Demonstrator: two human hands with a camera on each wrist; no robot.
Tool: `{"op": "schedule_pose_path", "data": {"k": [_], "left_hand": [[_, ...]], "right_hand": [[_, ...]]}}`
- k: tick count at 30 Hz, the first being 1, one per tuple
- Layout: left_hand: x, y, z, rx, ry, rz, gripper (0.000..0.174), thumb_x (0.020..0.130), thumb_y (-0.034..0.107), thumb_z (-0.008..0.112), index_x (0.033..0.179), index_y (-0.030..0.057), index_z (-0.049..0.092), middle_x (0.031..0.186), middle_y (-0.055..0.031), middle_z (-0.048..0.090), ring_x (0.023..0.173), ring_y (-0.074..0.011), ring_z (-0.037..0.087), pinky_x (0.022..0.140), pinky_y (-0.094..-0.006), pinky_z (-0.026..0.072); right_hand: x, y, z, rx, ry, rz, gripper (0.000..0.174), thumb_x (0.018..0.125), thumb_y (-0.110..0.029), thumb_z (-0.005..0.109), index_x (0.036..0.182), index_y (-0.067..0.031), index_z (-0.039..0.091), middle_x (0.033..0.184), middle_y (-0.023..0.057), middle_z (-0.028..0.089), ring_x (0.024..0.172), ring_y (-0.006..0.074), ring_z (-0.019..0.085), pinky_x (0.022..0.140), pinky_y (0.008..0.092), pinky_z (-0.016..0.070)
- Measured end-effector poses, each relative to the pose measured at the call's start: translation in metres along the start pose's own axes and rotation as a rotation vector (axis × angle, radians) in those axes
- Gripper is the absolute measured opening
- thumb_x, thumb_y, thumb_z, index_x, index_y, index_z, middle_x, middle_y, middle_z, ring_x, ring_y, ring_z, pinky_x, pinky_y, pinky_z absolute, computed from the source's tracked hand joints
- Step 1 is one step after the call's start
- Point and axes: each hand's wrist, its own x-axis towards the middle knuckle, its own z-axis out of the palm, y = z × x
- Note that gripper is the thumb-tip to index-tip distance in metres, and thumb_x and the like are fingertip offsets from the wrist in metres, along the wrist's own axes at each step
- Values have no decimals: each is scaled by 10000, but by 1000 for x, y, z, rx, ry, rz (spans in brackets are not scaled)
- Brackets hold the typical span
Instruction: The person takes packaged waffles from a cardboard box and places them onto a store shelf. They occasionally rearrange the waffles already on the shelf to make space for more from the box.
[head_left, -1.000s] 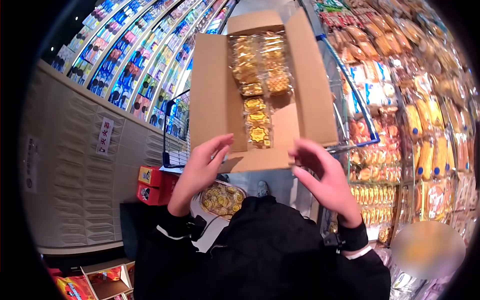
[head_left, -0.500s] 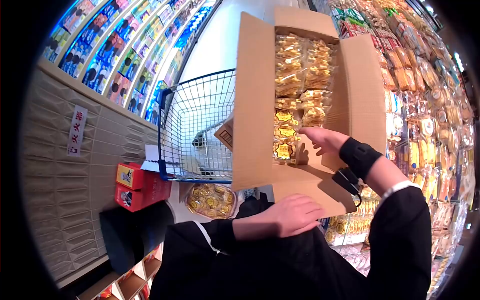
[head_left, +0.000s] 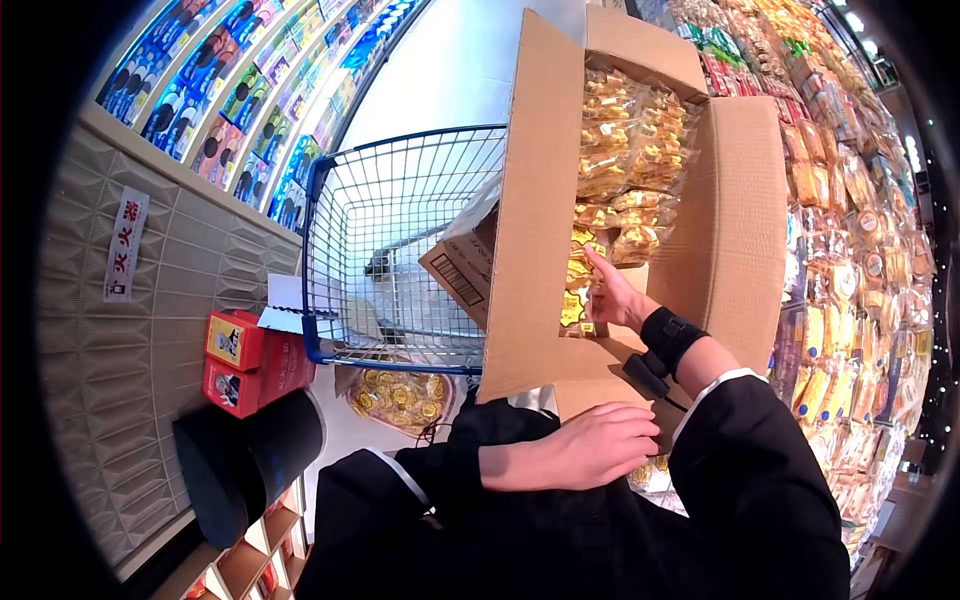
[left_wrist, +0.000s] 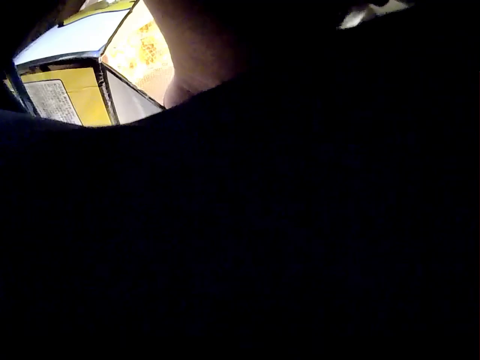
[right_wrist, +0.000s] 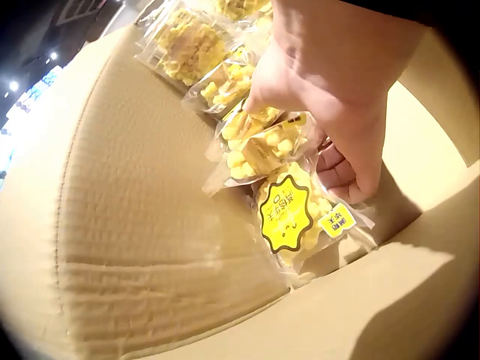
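An open cardboard box [head_left: 745, 200] stands before me, with clear bags of yellow puffed snack [head_left: 655, 140] stacked along it. My right hand [head_left: 615, 298] reaches inside, at the near end of the left row. In the right wrist view its thumb lies over one snack bag [right_wrist: 247, 142] while the fingers curl down the other side of the row. The nearest snack bag [right_wrist: 285, 214] carries a yellow star-shaped label. My left hand [head_left: 580, 450] lies palm down with relaxed fingers at the box's near flap. Dark sleeve fills most of the left wrist view.
A blue-rimmed wire shopping cart [head_left: 400, 140] stands left of the box, with a smaller carton [head_left: 465, 260] beside the box wall. Packed snack shelves [head_left: 820, 390] run along the right. A tray of snacks [head_left: 400, 400] and red boxes [head_left: 250, 370] sit at lower left.
My right hand has come down into the box and onto the near snack bags. The left hand moved over to the near flap. The view has swung, so the box appears further right.
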Motion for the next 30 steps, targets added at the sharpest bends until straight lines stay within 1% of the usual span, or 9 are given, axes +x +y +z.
{"op": "schedule_pose_path", "data": {"k": [10, 14, 16, 17, 19, 22, 24, 26, 30], "left_hand": [[11, 3, -1, -6, -118, 40, 220, 743, 68, 590, 958, 20, 585, 1040, -109, 568, 1078, -277, 497, 949, -379, 379], [17, 8, -8, -23, -213, 14, 204, 783, 61, 577, 985, 35, 574, 1079, -107, 555, 1086, -289, 488, 944, -392, 381], [13, 6, -8, 12, -133, 48, 212, 791, 71, 570, 1001, 39, 571, 1094, -102, 553, 1091, -280, 486, 949, -386, 377], [11, 5, -9, 8, -139, 53, 212, 791, 71, 570, 1001, 39, 571, 1094, -102, 553, 1091, -280, 486, 949, -386, 377], [13, 5, -13, -38, -174, 39, 233, 800, 86, 565, 1029, 43, 572, 1110, -102, 549, 1092, -268, 489, 955, -383, 374], [19, 5, -24, -34, -227, 9, 251, 825, 106, 552, 1068, 42, 565, 1112, -101, 555, 1093, -263, 492, 953, -379, 379], [24, 8, -35, -70, -210, -11, 242, 836, 108, 560, 1066, 34, 575, 1077, -106, 581, 1055, -267, 524, 920, -368, 410], [30, 9, -45, -71, -101, -46, 215, 834, 90, 573, 1037, 25, 592, 1038, -117, 602, 1005, -279, 556, 880, -347, 441], [37, 26, -71, -240, 43, -334, 251, 857, 74, 555, 1096, -2, 556, 1078, -129, 589, 1010, -227, 568, 859, -353, 473]], "right_hand": [[2, -26, 18, 140, 183, -145, 1299, 526, -826, 568, 1430, -68, 26, 1455, 232, 83, 1328, 329, 152, 1021, 436, 217], [24, -28, 3, 196, 257, -143, 1038, 672, -663, 623, 1425, -111, 170, 1474, 223, 17, 1359, 339, 69, 1074, 440, 156], [25, -26, -5, 214, 188, -175, 822, 722, -567, 651, 1332, -95, 368, 1373, 242, 309, 1219, 336, 371, 947, 447, 359], [26, -26, -9, 221, 194, -177, 822, 722, -567, 651, 1332, -95, 368, 1373, 242, 309, 1219, 336, 371, 947, 447, 359], [16, -27, -14, 130, 278, -141, 507, 767, -468, 662, 1095, -97, 552, 1014, 130, 564, 844, 208, 555, 677, 373, 457], [-37, -41, -6, -102, 328, -75, 579, 749, -530, 650, 1136, -120, 521, 1156, 143, 498, 932, 220, 501, 802, 404, 421], [-79, -48, 1, -122, 256, -166, 460, 808, -442, 633, 1068, -69, 564, 961, 42, 566, 808, 141, 505, 682, 305, 427], [-156, -64, 25, -201, 332, -289, 372, 808, -432, 634, 935, -84, 619, 863, 19, 580, 686, 93, 502, 573, 278, 397], [-248, -58, 10, -95, 118, -714, 404, 855, -365, 591, 1069, -24, 564, 930, 0, 577, 796, 51, 503, 660, 198, 386]]}}
